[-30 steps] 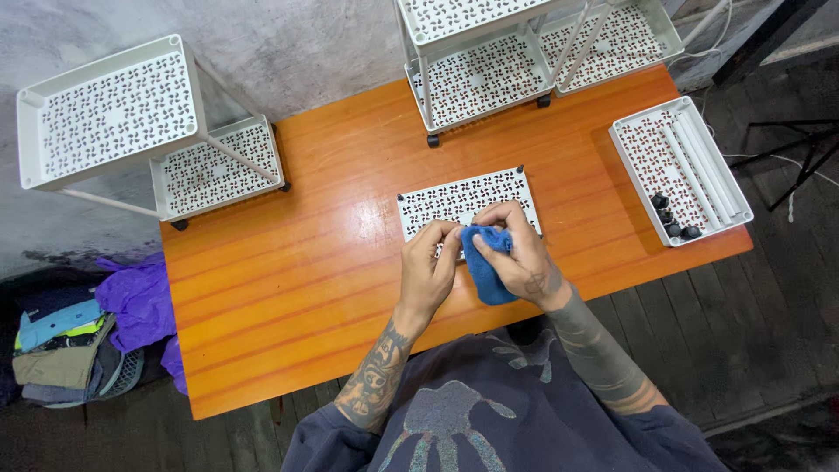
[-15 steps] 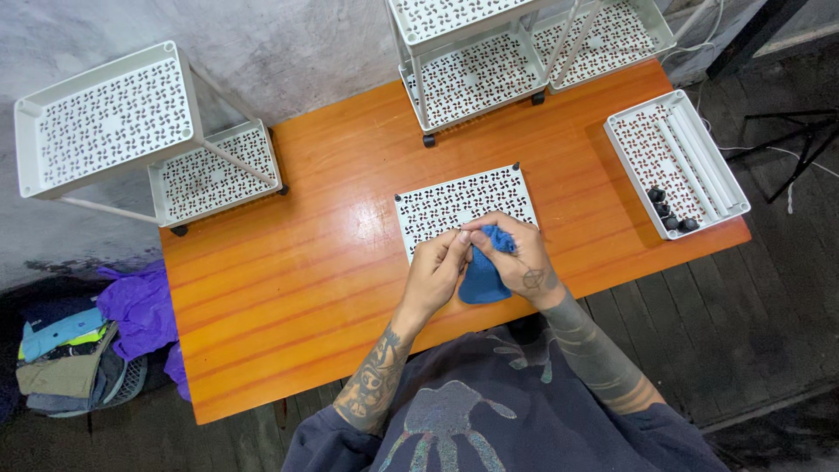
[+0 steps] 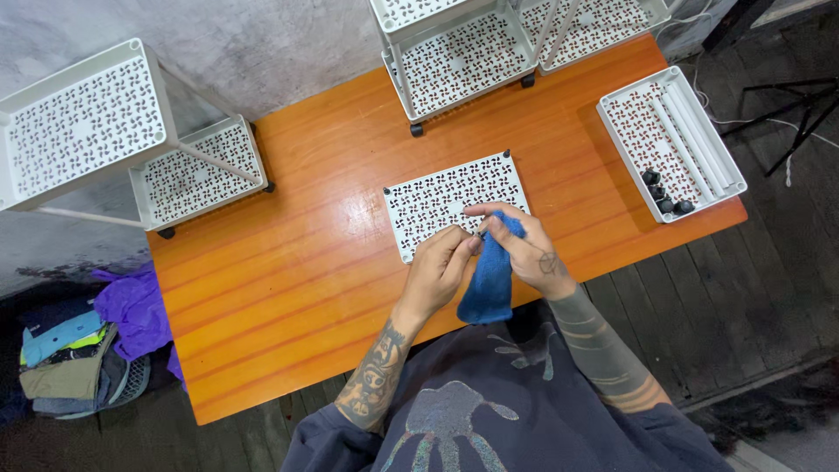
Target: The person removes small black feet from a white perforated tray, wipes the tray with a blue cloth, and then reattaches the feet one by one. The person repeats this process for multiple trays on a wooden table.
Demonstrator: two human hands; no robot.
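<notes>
A blue cloth [image 3: 489, 278] hangs from the right hand [image 3: 524, 249], which grips its top end with curled fingers; the cloth falls over the near edge of the table [image 3: 288, 262]. The left hand [image 3: 440, 267] is just beside the right one, its fingers narrow and pinched at the same spot where the cloth meets a white perforated panel [image 3: 446, 199]. Whether it holds a small part there I cannot tell. The panel lies flat in the middle of the orange table, with small black feet at its corners. To the right, a white tray [image 3: 699, 122] holds some black small parts [image 3: 664, 194]. At the far side stands a white rack [image 3: 463, 52], and another rack [image 3: 105, 131] is at the far left. On the floor at the near left lies a pile of clothes [image 3: 87, 341].
</notes>
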